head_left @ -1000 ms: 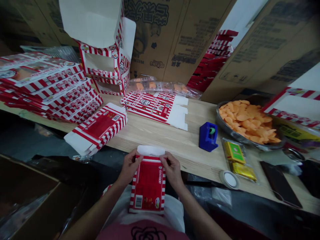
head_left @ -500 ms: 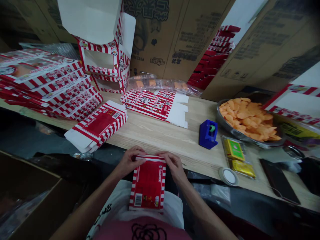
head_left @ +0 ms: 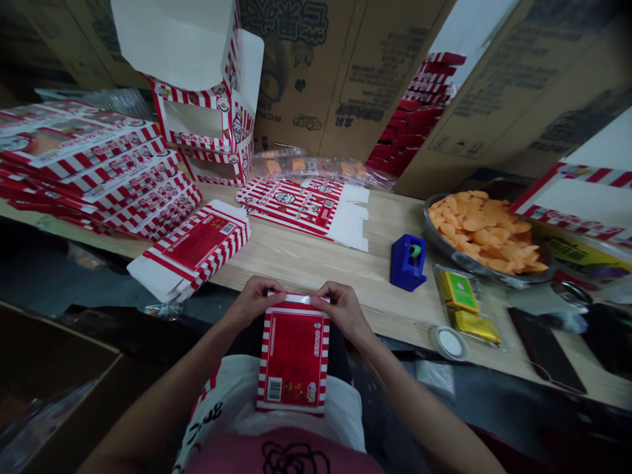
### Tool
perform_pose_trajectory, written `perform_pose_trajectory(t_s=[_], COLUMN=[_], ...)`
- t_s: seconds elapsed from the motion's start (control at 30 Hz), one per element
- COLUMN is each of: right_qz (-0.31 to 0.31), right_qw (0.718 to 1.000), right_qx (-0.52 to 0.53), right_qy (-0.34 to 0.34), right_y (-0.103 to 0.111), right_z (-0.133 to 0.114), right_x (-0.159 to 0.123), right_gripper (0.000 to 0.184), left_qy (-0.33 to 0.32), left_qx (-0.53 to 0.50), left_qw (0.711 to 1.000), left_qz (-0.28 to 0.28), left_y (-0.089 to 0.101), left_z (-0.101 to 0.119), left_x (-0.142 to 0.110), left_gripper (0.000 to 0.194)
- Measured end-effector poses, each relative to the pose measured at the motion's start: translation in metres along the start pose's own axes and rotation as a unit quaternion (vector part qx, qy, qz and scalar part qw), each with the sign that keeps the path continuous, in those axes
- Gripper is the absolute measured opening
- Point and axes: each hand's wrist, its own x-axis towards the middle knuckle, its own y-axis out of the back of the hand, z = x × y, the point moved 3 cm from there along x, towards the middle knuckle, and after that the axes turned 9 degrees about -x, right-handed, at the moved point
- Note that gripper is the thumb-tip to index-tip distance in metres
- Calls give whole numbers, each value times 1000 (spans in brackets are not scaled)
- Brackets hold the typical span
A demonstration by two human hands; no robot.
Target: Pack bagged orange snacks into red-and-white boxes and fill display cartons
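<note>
A red-and-white striped cardboard box [head_left: 295, 355] rests against my lap, its printed panel with a barcode facing up. My left hand [head_left: 257, 299] pinches the top left corner of the box, thumb on the face. At the top right corner my right hand [head_left: 340, 306] grips the same edge, thumb pressed near the white strip. Fingers behind the edge are hidden. Beyond my hands, on the table [head_left: 291, 263], a flat striped carton blank [head_left: 296, 204] lies unfolded. Left of it sits a small stack of folded cartons [head_left: 200, 240].
Tall piles of striped boxes [head_left: 99, 164] and open boxes [head_left: 197, 122] stand at the left. A blue tape dispenser [head_left: 408, 263], a metal bowl [head_left: 434, 247] of orange pieces, yellow packets [head_left: 461, 293], a white tape roll [head_left: 450, 343] and a dark phone [head_left: 546, 349] are at the right.
Both hands have risen slightly with the box, toward the table edge. My right thumb has come down onto the box's face by the top edge. The view has shifted a little.
</note>
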Motion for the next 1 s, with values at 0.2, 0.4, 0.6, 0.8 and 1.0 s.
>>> perform_pose_trajectory(t_s=[0.2,0.4,0.6,0.8,1.0], right_qz=[-19,-25,29,39,77], right_qw=[1000,998,996,991,988], right_qx=[-13,-45,-64,-116,-120], right_qy=[3,25,54,59,53], right_y=[1,-1,-2,1,-5], right_z=[1,-4,-7,-6,-3], right_x=[5,6,-6,4,6], right_gripper=[21,24,23,27,28], left_qy=[-60,-45,-97,-76,-77], left_qx=[70,112,167,177,153], left_qw=[996,991,980,979,984], left_qz=[-21,-55,-50,-68,-49], left_y=[-3,3,-1,-5,0], left_z=[0,-4,4,4,0], left_x=[1,6,-1,15,17], left_gripper=[18,20,19,21,24])
